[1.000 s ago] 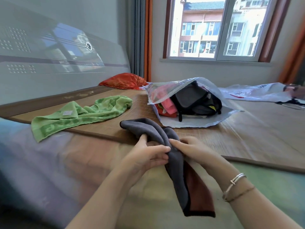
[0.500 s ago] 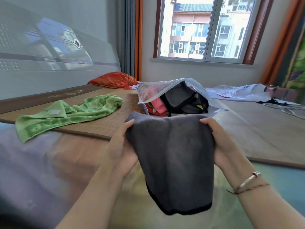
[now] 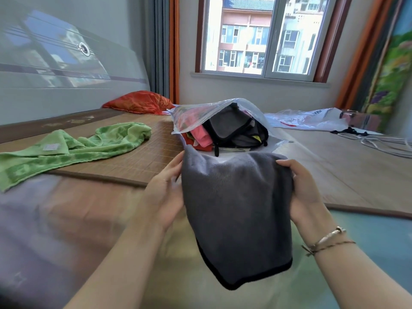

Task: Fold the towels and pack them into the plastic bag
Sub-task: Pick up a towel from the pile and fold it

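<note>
Grey towel [image 3: 236,210] hung at lower centre of frame, held up off the bed between both hands. Left hand [image 3: 163,195] gripped its left edge, fingers curled behind the cloth; right hand [image 3: 305,192] gripped the right edge, fingertips folded over the top. Clear plastic bag [image 3: 194,117] lay just above the towel at frame centre, mouth open, already holding folded dark and pink cloths. Green towel [image 3: 73,148] lay crumpled on the bamboo mat [image 3: 138,161], left of frame.

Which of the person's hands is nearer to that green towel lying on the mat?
Left. The left hand grips the grey towel's edge on the green towel's side; the right hand grips the far edge.
</note>
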